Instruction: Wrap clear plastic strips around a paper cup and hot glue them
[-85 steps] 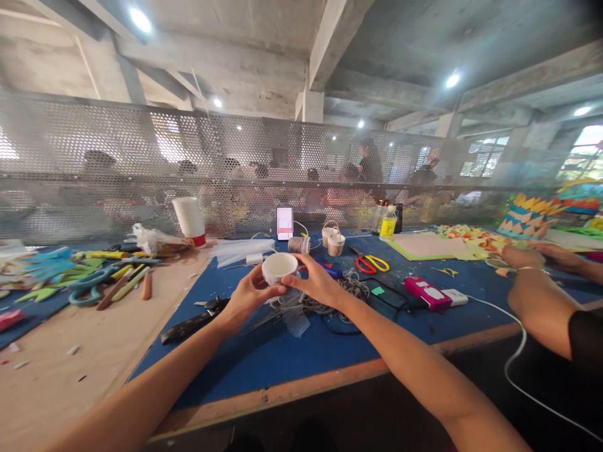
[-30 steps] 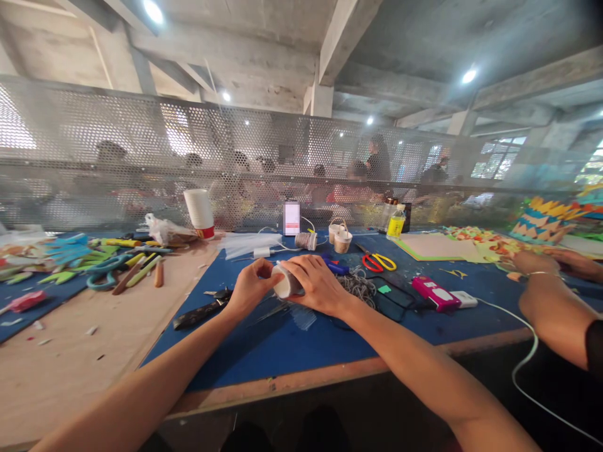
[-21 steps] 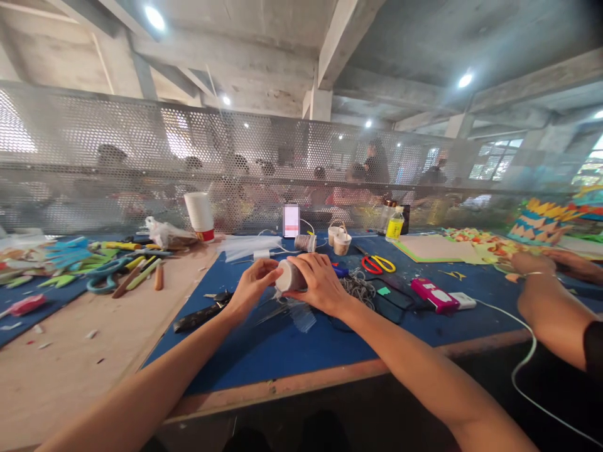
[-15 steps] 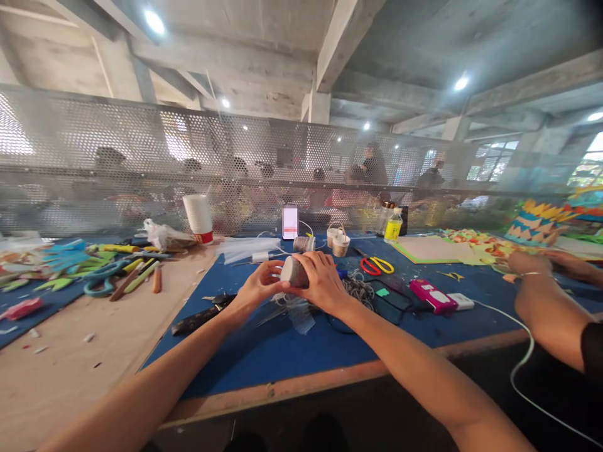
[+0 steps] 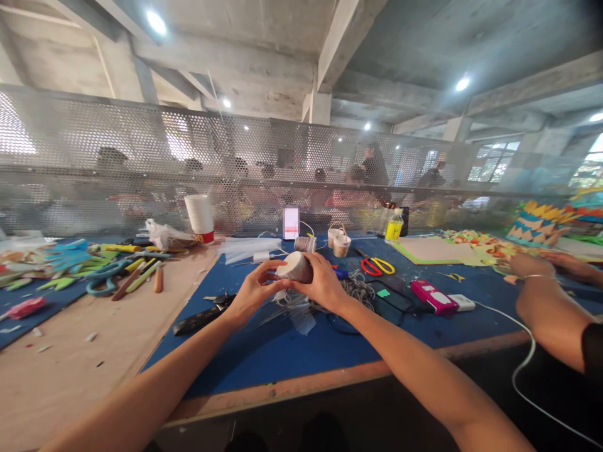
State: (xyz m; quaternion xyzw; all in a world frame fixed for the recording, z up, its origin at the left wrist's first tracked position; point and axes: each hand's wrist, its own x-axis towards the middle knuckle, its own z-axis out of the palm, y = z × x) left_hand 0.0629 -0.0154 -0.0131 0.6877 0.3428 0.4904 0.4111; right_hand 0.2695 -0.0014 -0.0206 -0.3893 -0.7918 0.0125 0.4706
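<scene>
A small cup (image 5: 294, 266) with a pale round end and a grey-brown side is held tilted above the blue mat (image 5: 235, 358). My left hand (image 5: 254, 290) grips its left edge between thumb and fingers. Around its right side, my right hand (image 5: 325, 284) is closed, covering part of the wall. Just below and to the right lie a tangle of grey cord (image 5: 360, 292) and a crumpled clear plastic piece (image 5: 302, 319). Two small cups with handles (image 5: 341, 243) and a spool (image 5: 305, 243) stand behind my hands.
Red-and-yellow scissors (image 5: 377, 267) and a magenta box (image 5: 432, 296) lie to the right, near a co-worker's arm (image 5: 541, 295). Stacked paper cups (image 5: 200, 218), teal scissors (image 5: 107, 276) and other tools lie left. A phone (image 5: 291, 223) stands against the mesh screen (image 5: 264, 150).
The cup has turned a little in my hands, so its pale end faces more upward. My right-hand fingers have drawn back from over its top. The surroundings look the same.
</scene>
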